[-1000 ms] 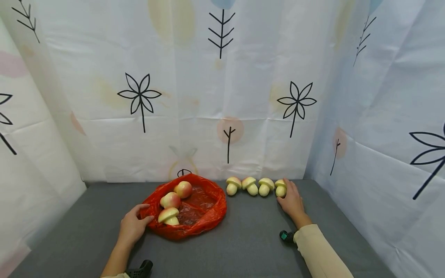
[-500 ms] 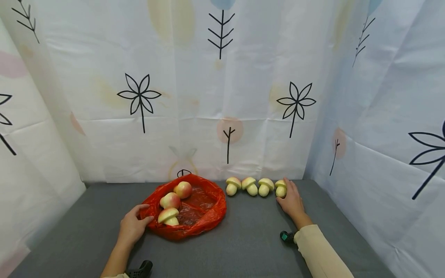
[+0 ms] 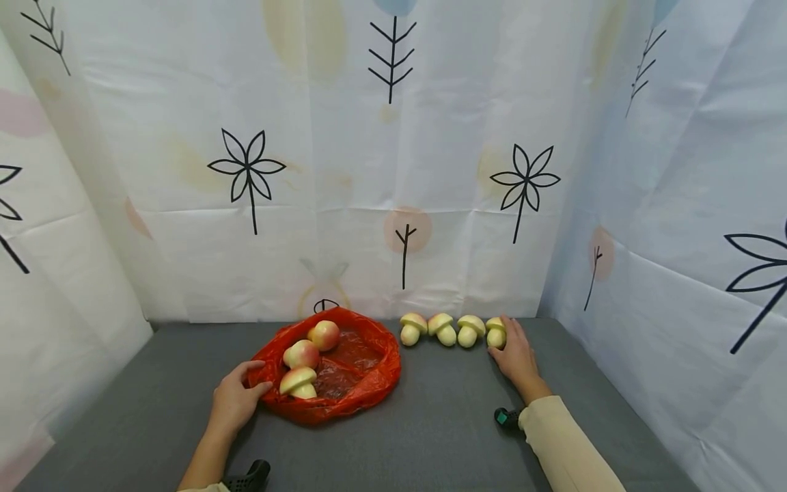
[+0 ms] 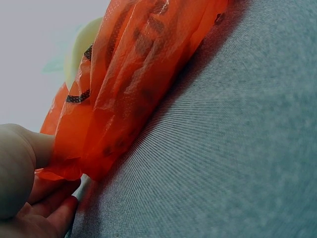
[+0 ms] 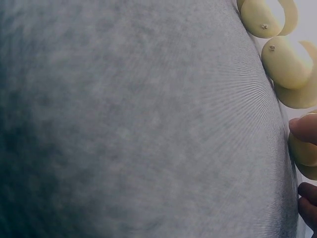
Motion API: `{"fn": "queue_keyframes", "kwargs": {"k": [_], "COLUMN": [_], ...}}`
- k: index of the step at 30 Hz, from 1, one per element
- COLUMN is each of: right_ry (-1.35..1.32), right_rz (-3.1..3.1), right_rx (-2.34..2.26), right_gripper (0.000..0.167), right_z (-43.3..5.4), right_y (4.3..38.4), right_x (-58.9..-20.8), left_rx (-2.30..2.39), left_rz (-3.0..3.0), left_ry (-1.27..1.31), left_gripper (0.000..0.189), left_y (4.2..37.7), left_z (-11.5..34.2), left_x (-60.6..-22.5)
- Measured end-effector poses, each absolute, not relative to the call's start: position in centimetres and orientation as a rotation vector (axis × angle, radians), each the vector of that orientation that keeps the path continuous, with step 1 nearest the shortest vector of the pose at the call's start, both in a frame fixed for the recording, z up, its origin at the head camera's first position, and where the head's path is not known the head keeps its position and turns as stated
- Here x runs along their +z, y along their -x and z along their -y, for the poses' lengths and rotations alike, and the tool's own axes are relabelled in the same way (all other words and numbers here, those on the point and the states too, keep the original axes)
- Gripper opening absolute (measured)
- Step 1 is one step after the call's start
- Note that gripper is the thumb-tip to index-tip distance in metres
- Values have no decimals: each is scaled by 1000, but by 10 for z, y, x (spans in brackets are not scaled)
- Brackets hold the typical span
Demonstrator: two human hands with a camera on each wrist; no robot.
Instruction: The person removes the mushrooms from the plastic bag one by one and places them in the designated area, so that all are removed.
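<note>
A red plastic bag (image 3: 369, 403), its mouth spread wide, lies on the grey table at centre left. Inside are several toy mushrooms, one with a cream stem and a pinkish cap (image 3: 298, 379) at the front. My left hand (image 3: 236, 396) pinches the bag's left rim; in the left wrist view its thumb (image 4: 43, 148) presses the film. At the right end of a row of mushrooms, my right hand (image 3: 516, 355) holds a yellowish toy mushroom (image 3: 495, 333) between thumb and fingers. That mushroom is partly hidden by the hand, and its base is close to the table.
Left of the held mushroom stand more mushrooms: one beside it (image 3: 470, 331), a tilted one (image 3: 442, 329) and a pink-capped one (image 3: 412, 329). A white patterned curtain (image 3: 344, 260) rises behind the grey table (image 3: 443, 424) and along both sides.
</note>
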State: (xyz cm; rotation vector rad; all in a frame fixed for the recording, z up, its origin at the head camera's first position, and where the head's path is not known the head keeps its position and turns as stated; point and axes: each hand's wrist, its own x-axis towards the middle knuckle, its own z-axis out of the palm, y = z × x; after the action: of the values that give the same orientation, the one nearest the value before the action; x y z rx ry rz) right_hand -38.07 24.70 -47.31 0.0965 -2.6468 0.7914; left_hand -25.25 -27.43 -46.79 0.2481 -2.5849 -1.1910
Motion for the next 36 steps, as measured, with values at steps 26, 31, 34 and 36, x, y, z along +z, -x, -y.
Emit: {"fn": "queue_keyframes", "kwargs": {"k": [26, 31, 34, 36], "right_ry": [-130, -140, -142, -140], "right_rz": [2661, 2670, 2678, 2683], "right_rx": [772, 762, 764, 768], "right_gripper": [77, 76, 76, 76], "right_z": [-252, -252, -252, -251], "right_y": [381, 382, 381, 381], "right_x": [-472, -471, -470, -469], "left_rx": [-1194, -1203, -1199, -1194], "left_rz": [2577, 2579, 2579, 2574], "left_ry": [-253, -251, -247, -243], "left_gripper": [45, 45, 45, 45], "left_y": [251, 250, 251, 251], "left_z": [274, 273, 273, 273], "left_x": [-467, -467, -467, -468]}}
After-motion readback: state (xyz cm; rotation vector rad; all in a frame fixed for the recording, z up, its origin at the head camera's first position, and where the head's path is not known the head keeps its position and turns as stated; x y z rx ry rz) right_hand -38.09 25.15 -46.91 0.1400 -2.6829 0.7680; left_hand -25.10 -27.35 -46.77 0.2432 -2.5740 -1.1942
